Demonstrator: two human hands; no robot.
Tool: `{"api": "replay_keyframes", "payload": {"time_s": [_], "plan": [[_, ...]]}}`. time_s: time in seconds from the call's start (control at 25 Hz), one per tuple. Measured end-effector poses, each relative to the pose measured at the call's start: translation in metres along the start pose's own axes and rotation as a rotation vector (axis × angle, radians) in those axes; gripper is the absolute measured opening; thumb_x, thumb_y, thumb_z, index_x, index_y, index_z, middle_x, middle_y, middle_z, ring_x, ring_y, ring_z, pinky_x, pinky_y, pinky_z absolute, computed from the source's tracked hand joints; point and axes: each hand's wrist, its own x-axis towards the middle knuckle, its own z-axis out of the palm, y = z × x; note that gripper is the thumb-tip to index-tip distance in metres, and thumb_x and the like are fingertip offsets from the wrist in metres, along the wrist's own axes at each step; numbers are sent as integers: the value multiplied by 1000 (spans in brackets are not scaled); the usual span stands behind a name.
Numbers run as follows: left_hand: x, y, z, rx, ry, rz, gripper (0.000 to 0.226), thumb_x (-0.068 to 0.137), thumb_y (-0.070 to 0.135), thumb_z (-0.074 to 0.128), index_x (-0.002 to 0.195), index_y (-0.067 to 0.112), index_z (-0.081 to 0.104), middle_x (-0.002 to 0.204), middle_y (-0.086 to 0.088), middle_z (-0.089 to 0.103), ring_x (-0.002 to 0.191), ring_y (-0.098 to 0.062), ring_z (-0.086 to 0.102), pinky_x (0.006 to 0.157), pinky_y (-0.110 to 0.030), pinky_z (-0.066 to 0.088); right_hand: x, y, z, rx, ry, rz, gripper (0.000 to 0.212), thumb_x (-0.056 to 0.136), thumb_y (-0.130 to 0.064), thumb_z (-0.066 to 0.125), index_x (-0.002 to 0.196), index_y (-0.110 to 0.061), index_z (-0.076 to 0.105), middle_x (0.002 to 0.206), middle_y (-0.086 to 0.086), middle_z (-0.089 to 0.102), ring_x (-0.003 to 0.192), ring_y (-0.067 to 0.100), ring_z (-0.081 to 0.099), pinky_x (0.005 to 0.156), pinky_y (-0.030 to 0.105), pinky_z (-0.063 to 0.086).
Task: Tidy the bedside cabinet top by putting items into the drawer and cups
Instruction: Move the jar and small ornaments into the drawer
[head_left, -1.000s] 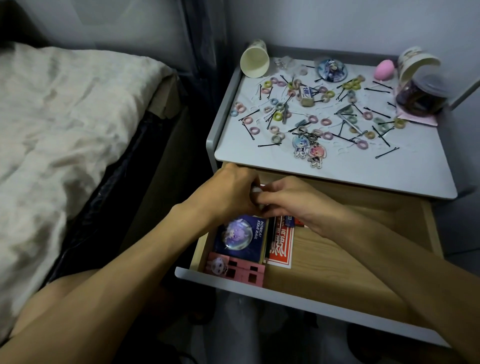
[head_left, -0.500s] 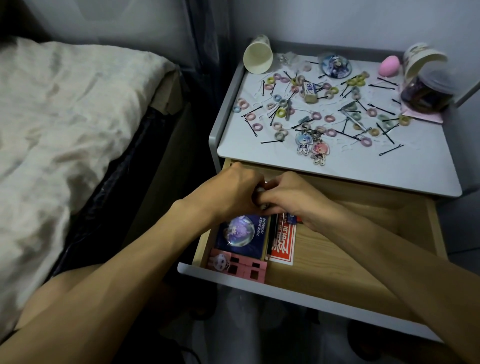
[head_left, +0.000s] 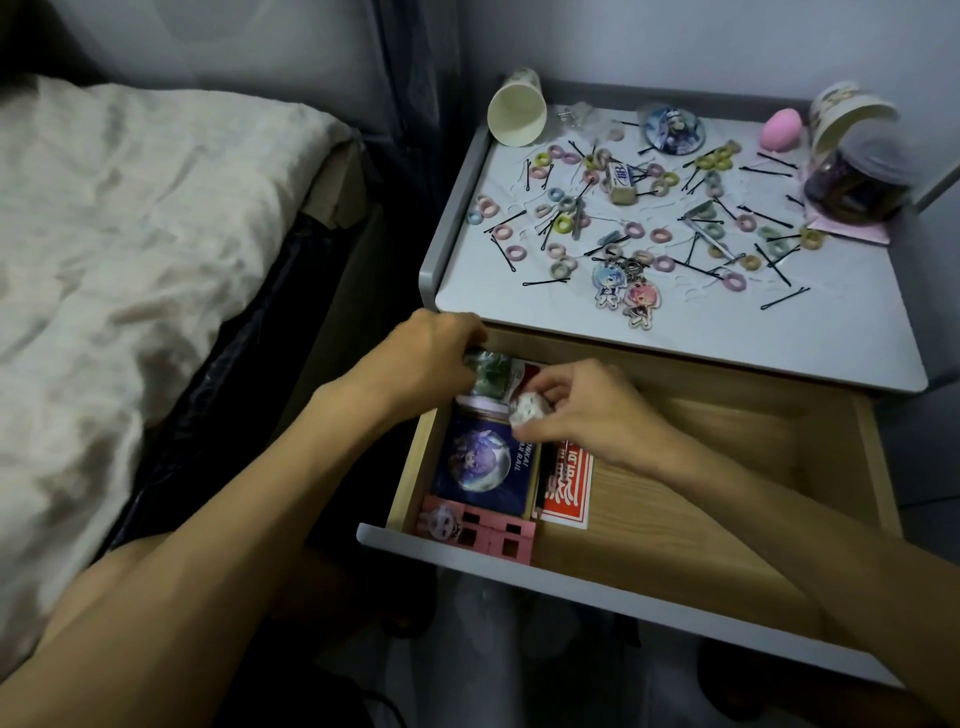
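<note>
The bed (head_left: 130, 260) fills the frame's left. The tabletop (head_left: 779, 338), upper right, carries hair ties (head_left: 562, 224), pins (head_left: 545, 282) and a tipped cup (head_left: 517, 114). The drawer (head_left: 701, 493), lower centre, is open. Over its upper-left part, the left grip (head_left: 431, 358) clamps a crinkled packet (head_left: 491, 371); the right grip (head_left: 587, 410) pinches a small white item (head_left: 527, 410).

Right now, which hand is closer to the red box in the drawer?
Right. The right hand hovers at the red box's far end, partly over it; the left hand is farther off, at the drawer's back left corner.
</note>
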Motion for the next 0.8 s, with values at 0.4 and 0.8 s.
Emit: {"api": "replay_keyframes", "payload": {"time_s": [0.4,0.8], "plan": [[3,-1,12,118,-137,-208,29,95,19,50,122,9,58,115,-18,63,102,-35,62,77,-37,49,-21,28,62,-840,-346,-621,35,90,-9,54,125,-14,55,121,6,56,104,25,60,83,40,54],[5,1,14,147,-126,-207,28,97,19,49,123,11,57,116,-16,62,100,-31,63,71,-32,44,-20,39,70,-698,-285,-691,38,92,-6,54,129,-15,47,124,6,57,114,21,58,91,38,53]]}}
